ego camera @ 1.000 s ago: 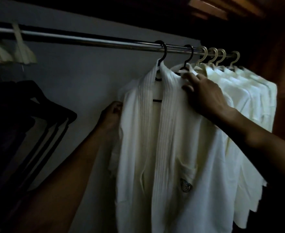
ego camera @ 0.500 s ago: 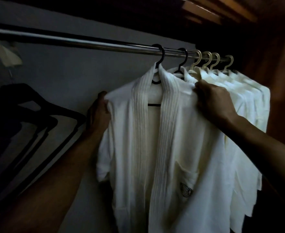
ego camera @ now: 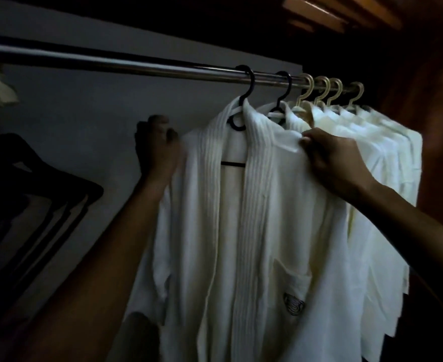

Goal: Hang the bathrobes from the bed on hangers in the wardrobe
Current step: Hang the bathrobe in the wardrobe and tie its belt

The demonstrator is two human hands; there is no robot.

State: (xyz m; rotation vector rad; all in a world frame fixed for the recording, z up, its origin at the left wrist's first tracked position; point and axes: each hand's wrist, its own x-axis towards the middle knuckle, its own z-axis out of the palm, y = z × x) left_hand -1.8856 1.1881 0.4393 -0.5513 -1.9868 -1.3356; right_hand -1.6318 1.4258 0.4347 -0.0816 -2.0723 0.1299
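Under the metal rail of the wardrobe I see a white bathrobe hanging on a black hanger, front open toward me, its ribbed collar running down both sides. A chest pocket on it bears a dark round emblem.

The right hand pinches the cloth at the robe's right shoulder, fingers curled into the fabric. The left hand is up at the other shoulder, right against its edge, fingers curled. It is blurred, and I cannot tell whether it grips the cloth or only touches it.

Just behind this robe a second black hanger sits on the rail. After it come four cream hangers close together, carrying more white robes packed in a row toward the right end. A grey back wall shows behind the left arm. Far left and lower down are several dark hangers, well apart from the robes.
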